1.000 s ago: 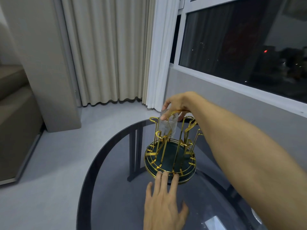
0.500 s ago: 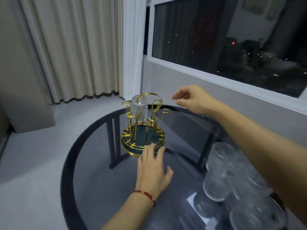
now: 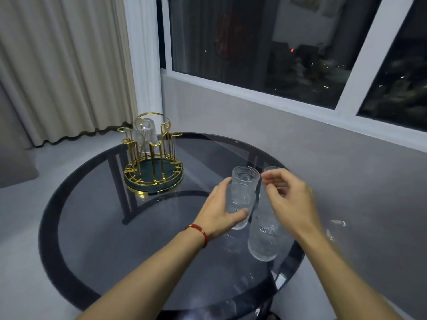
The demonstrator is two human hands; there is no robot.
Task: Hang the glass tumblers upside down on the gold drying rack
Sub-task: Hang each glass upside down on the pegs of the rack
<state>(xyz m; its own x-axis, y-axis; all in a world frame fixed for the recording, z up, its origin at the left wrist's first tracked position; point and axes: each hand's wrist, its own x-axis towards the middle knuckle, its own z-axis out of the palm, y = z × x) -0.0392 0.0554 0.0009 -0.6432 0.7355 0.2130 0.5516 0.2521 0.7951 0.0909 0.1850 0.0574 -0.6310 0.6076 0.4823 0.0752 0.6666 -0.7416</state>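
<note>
Gripping an upright tumbler [image 3: 242, 195] in left hand [image 3: 219, 213], right hand [image 3: 293, 202] loosely spread above crowding tumblers [image 3: 263, 236], gold rack [image 3: 153, 165] well apart

Rack [image 3: 153, 158]: gold wire, dark green base tray showing through. Tumbler on rack [image 3: 145, 133]: clear, ribbed pattern. Tumbler in left hand [image 3: 242, 195]: clear, embossed arches near rim, vertical ribbing below. Near tumbler [image 3: 264, 239]: clear, ribbed, dotted band. Table [image 3: 97, 227]: smoked grey glass, black rim running round edge. Bracelet [image 3: 200, 231] on left wrist: red cord, small gold bead. Curtains [image 3: 62, 65]: cream, pleated. Wall [image 3: 300, 158]: grey. Window frame [image 3: 360, 65]: white.
</note>
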